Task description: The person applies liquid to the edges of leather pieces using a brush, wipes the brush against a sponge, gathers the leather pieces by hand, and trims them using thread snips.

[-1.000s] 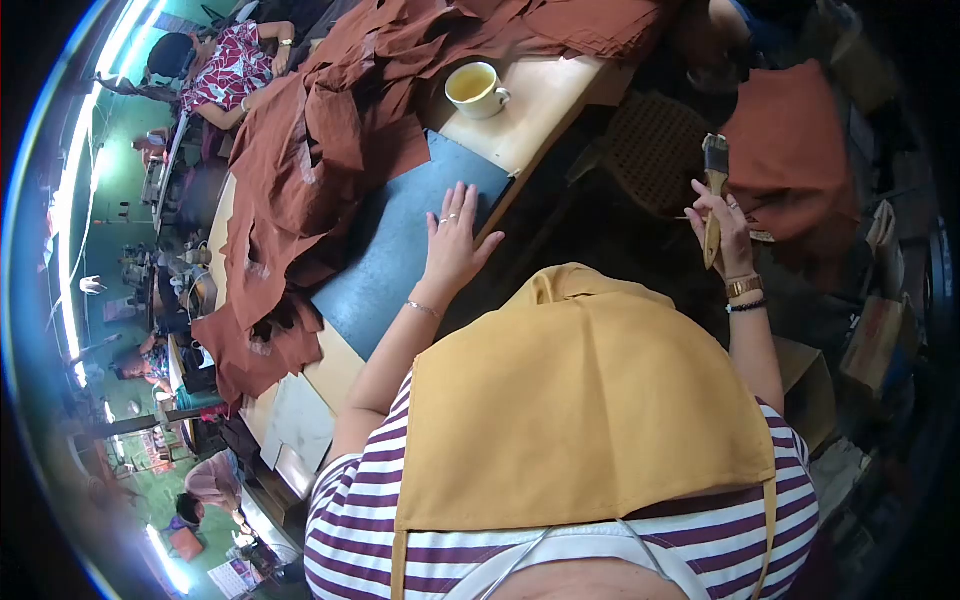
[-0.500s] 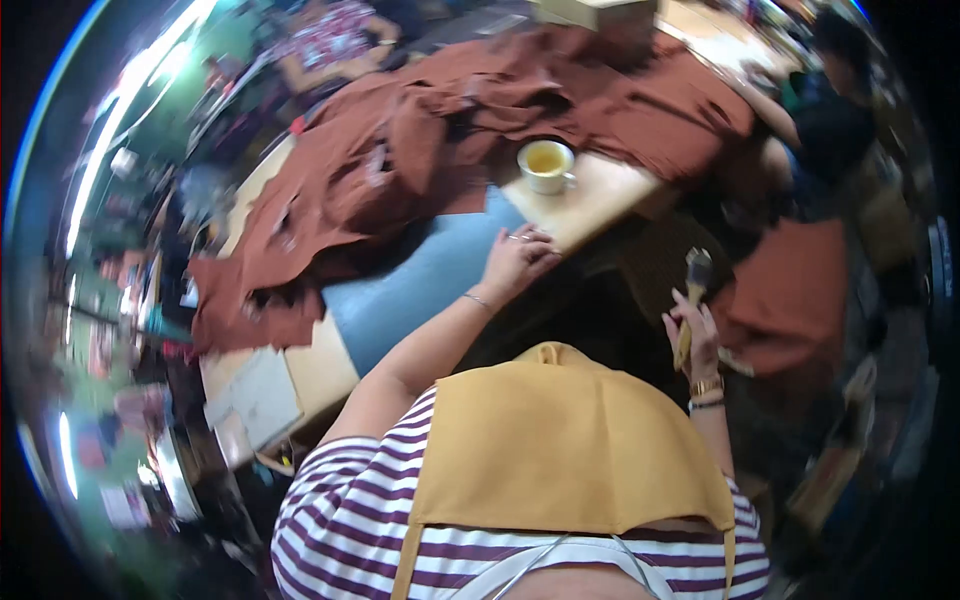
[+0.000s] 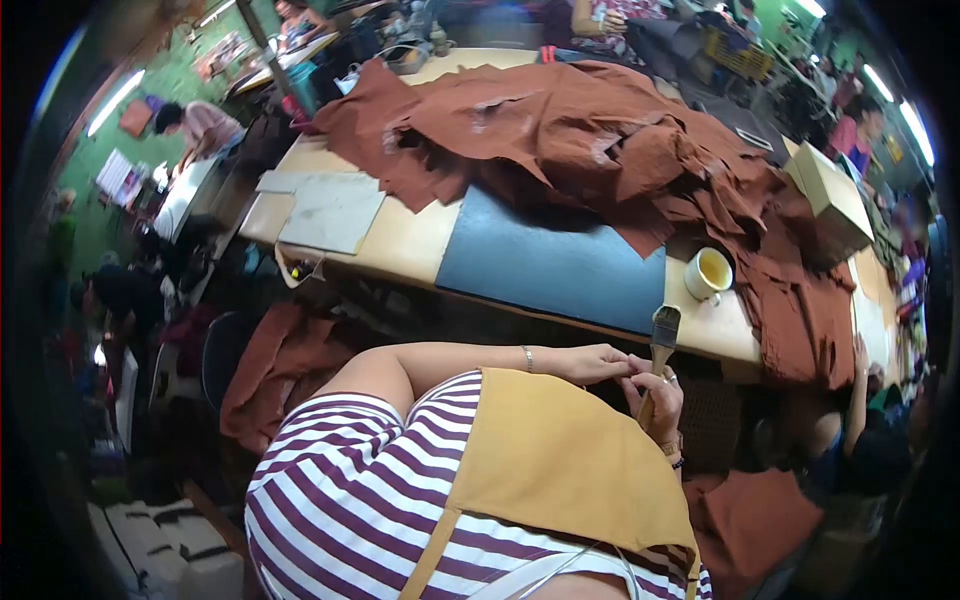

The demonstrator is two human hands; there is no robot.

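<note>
My right hand is wrapped round the handle of a flat paintbrush, held upright with its dark bristles up, just in front of the table edge. My left hand reaches across, its fingers closed together and meeting the fingertips of my right hand. Whether something small sits between them is hidden. Beyond the brush, a white cup with yellowish contents stands near the table edge. Left of it lies a flat blue-grey sheet. Crumpled reddish-brown leather-like pieces are heaped behind.
A grey board lies at the left of the pale table. A cardboard box sits on the brown pieces at right. More brown material hangs low on both sides. Several people are around, one person's arm at the right end.
My view has swung left. My left hand has left the table edge and come against my right hand, which still grips the brush, now closer in front of me.
</note>
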